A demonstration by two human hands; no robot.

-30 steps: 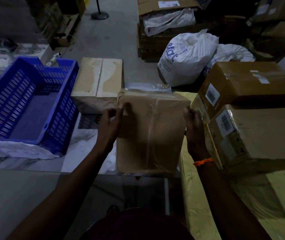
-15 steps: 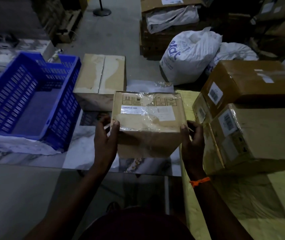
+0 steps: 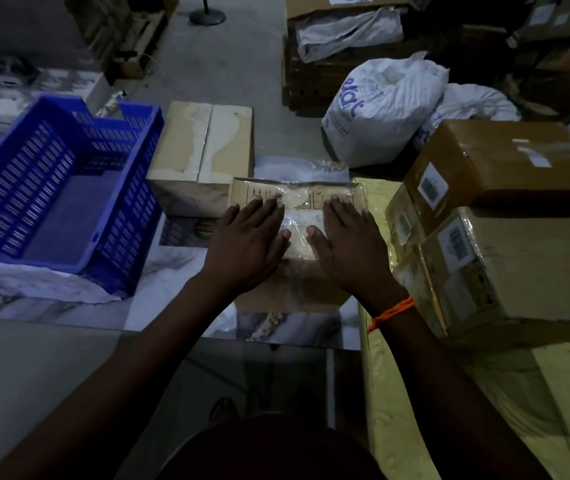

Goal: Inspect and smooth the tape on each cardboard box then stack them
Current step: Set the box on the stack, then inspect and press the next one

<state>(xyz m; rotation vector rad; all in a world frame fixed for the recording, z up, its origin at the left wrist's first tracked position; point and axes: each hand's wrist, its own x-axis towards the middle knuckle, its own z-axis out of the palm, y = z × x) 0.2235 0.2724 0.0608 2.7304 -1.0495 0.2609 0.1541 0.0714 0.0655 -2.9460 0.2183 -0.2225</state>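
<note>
While both palms lie flat on its top face, the cardboard box (image 3: 294, 296) sits on the marbled tabletop (image 3: 158, 292), and we take this box as our reference. We see the left hand (image 3: 245, 244) on the left half of the top and the right hand (image 3: 349, 251) on the right half. The fingers of each are straight, close together and pointing away from the body. The two thumbs angle inward and come near each other over the middle of the box without touching.

Neither hand grasps anything: both are spread flat and press on the clear tape (image 3: 297, 202) that covers the top. Both forearms reach forward from the near edge of the view and converge toward the box. An orange thread (image 3: 392, 311) circles the right wrist.

Left of the box stands a blue crate (image 3: 68, 188). Behind the box and to its left, just beside its far corner, sits a second carton (image 3: 207, 143). Right of the box we see a stack of labelled cartons (image 3: 519, 261) on a yellow surface (image 3: 484, 393). Farther behind the box, to the right, a white sack (image 3: 380, 112) lies on the floor.
</note>
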